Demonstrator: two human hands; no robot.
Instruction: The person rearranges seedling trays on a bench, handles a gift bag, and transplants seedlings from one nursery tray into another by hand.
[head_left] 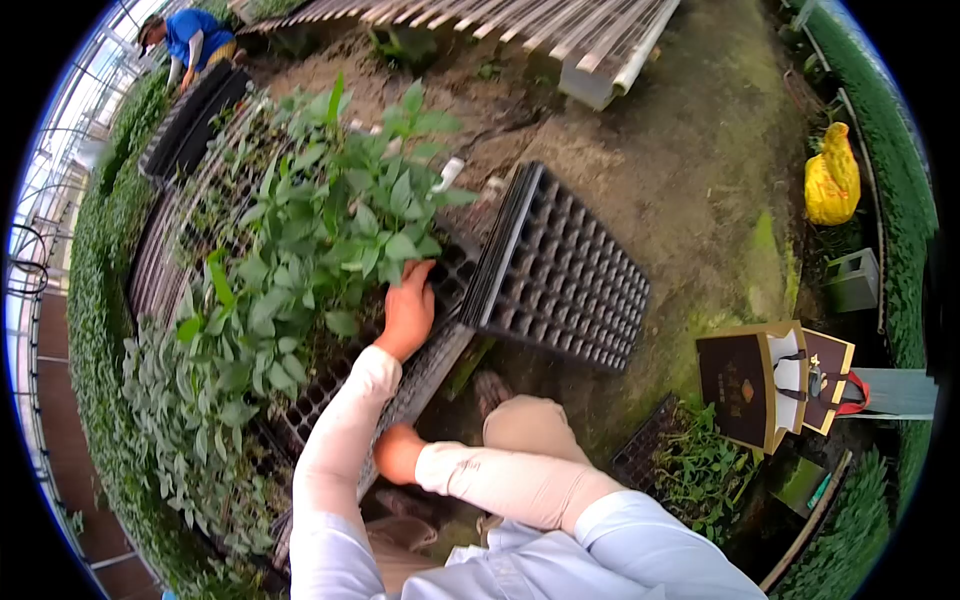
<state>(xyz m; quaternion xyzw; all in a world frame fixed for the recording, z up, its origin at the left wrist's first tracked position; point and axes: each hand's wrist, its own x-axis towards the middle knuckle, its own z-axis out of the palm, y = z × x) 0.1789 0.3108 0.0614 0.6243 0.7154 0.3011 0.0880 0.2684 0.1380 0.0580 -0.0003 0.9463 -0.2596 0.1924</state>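
My left hand (407, 312) reaches in at the edge of the leafy green seedlings (345, 225), over a black cell tray (455, 275). Its fingers are bent and close together under the leaves; what they hold, if anything, is hidden. My right hand (398, 454) is lower down, beside the edge of the bench (430, 370), partly covered by my left forearm. The fingers of that hand do not show. Just right of my left hand, a stack of black seedling trays (565, 275) stands tilted on the bench edge, cells facing outward.
A person in blue (195, 40) bends over plants at the far left, near black trays (195, 125). A slatted bench (520, 25) stands ahead. On the right are a yellow bag (832, 180), dark paper bags (738, 385), a grey block (853, 280) and uprooted-looking plants (700, 470).
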